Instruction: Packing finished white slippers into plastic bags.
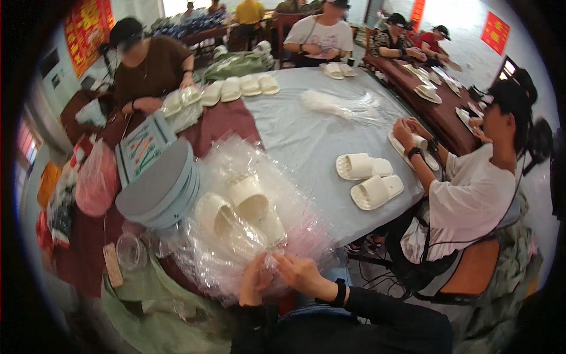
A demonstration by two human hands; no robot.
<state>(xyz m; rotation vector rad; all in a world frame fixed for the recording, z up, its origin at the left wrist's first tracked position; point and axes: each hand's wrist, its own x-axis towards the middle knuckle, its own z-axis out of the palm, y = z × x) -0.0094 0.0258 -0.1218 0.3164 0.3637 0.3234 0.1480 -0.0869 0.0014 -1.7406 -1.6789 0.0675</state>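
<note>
A pair of cream slippers lies on a thick pile of clear plastic bags (298, 197) at the table's near side. The left slipper (213, 219) is inside a clear bag (240, 231); whether the right slipper (264, 219) is also in it, I cannot tell. Just below the slippers, my left hand (255, 281) and my right hand (300, 275) come close together. Both have their fingers pinched on the near edge of the clear bag. Some fingertips are lost in the shiny film.
Left of the pile stand grey rounded boards (156, 183) and a pink bag (97, 180). Two slipper pairs (377, 190) lie to the right. A row of slippers (239, 88) runs along the far left. Co-workers sit around the table (283, 127), one close at right.
</note>
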